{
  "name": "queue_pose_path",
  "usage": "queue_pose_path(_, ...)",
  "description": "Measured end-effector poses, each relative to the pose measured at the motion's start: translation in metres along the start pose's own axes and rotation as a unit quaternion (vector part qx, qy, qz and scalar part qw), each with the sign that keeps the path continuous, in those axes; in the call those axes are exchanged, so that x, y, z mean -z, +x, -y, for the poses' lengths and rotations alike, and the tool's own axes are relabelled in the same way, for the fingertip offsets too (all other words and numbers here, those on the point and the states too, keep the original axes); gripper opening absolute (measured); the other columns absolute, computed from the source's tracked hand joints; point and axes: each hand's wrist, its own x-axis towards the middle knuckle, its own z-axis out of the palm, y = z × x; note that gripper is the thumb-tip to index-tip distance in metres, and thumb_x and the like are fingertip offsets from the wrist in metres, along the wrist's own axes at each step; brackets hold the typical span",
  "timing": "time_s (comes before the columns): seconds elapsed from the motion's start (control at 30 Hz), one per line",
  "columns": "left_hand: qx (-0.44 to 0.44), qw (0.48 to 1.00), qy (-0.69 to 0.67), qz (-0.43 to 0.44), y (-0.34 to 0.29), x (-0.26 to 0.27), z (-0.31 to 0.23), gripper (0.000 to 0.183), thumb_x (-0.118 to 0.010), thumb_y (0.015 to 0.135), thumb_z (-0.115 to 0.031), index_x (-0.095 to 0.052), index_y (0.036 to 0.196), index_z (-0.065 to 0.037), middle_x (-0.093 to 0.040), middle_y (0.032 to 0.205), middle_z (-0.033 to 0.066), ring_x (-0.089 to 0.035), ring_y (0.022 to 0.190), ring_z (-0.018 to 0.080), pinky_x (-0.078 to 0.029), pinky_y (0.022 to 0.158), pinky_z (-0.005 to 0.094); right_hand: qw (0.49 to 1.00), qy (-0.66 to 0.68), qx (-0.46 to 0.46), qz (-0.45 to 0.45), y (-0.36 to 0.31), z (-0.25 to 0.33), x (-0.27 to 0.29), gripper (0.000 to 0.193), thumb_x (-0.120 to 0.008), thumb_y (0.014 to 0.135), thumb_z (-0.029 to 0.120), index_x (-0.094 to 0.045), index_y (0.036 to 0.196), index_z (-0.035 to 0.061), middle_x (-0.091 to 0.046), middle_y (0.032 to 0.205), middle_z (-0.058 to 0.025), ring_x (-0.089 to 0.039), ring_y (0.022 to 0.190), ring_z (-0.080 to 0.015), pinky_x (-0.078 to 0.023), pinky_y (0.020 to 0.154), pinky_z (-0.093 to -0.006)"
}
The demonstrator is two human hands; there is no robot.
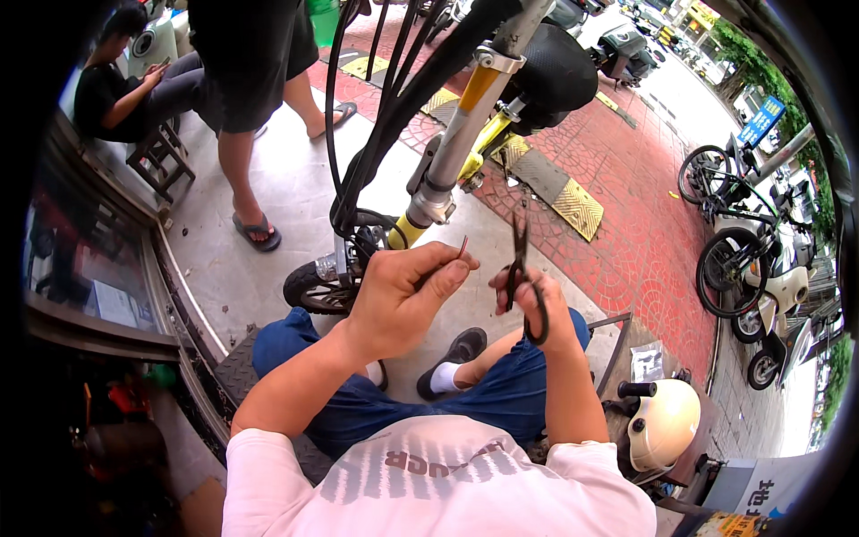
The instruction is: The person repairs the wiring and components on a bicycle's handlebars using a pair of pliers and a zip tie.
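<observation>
So, starting from the far left, a seated person in dark clothes can be seen with a dark stool close by, and next over, a standing person is shown from the legs down in black flip-flops. Then a small black wheel is spotted low down, and some black cables are strung loosely beside a yellow-and-silver bike frame.

Nearer in, a thin reddish strand is pinched by the left hand. That grip is closed, and only a short end is exposed, so what it's attached to, if anything, can't be told. Just to the right, black scissors are held by the right hand, grip wrapped round the handles, blades pointed up and apart from the strand. How far they're parted can't really be made out.

The step in hand seems to be the strand being held out for the scissors. Next, a steady pinch would be called for, with the blades tipped toward that end.

Further right, a cream helmet is set down, and a black bicycle is parked beyond.
</observation>
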Motion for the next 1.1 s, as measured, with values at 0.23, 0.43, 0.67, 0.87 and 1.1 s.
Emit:
queue_pose_path(0.23, 0.042, 0.999, 0.001, 0.026, -0.002, 0.003, 0.003, 0.022, -0.064, 0.104, -0.015, -0.074, 0.107, 0.005, -0.053, 0.063, -0.0002, -0.044, 0.06, 0.0046, -0.037, 0.053, 0.0266, 0.939, -0.325, 0.079, 0.076, -0.007, 0.052, -0.001, 0.051, -0.1, 0.059, 0.029, -0.069, 0.085, -0.0014, -0.058, 0.068, -0.0069, -0.058, 0.063, -0.0164, -0.045, 0.059, -0.0303)
queue_pose_path(0.43, 0.016, 0.998, 0.048, 0.028, -0.002, 0.003, -0.001, 0.02, -0.066, 0.102, -0.014, -0.074, 0.105, 0.004, -0.053, 0.062, 0.0022, -0.043, 0.059, 0.0053, -0.037, 0.053, 0.0271, 0.909, -0.396, 0.094, 0.088, -0.002, 0.065, 0.004, 0.051, -0.1, 0.058, 0.031, -0.066, 0.077, -0.0014, -0.053, 0.064, -0.0085, -0.052, 0.058, -0.0211, -0.04, 0.055, -0.0343)
queue_pose_path(0.67, 0.101, 0.99, -0.092, -0.02, -0.009, -0.002, 0.001, 0.014, -0.063, 0.1, -0.006, -0.07, 0.103, 0.005, -0.061, 0.066, -0.0011, -0.051, 0.061, 0.0035, -0.042, 0.054, 0.0247, 0.906, -0.399, 0.127, 0.057, -0.008, 0.056, -0.003, 0.053, -0.098, 0.06, 0.045, -0.066, 0.073, 0.0044, -0.055, 0.061, -0.0055, -0.053, 0.054, -0.0255, -0.04, 0.054, -0.0365)
queue_pose_path(0.87, 0.058, 0.996, -0.047, -0.052, -0.006, -0.004, -0.002, 0.009, -0.064, 0.097, -0.005, -0.064, 0.092, 0.003, -0.061, 0.067, -0.0016, -0.052, 0.061, 0.0021, -0.042, 0.054, 0.0235, 0.86, -0.466, 0.207, 0.013, -0.009, 0.058, -0.014, 0.052, -0.098, 0.057, 0.047, -0.066, 0.072, 0.0082, -0.057, 0.062, -0.0025, -0.054, 0.055, -0.026, -0.039, 0.06, -0.038)
queue_pose_path(1.1, 0.001, 0.999, -0.019, -0.038, -0.005, -0.002, 0.001, 0.012, -0.071, 0.094, -0.005, -0.063, 0.089, 0.001, -0.059, 0.065, -0.0012, -0.05, 0.061, 0.0019, -0.04, 0.053, 0.0237, 0.873, -0.442, 0.205, 0.025, -0.009, 0.054, -0.014, 0.052, -0.098, 0.057, 0.046, -0.064, 0.068, 0.0083, -0.055, 0.059, -0.0033, -0.053, 0.053, -0.026, -0.039, 0.057, -0.0377)
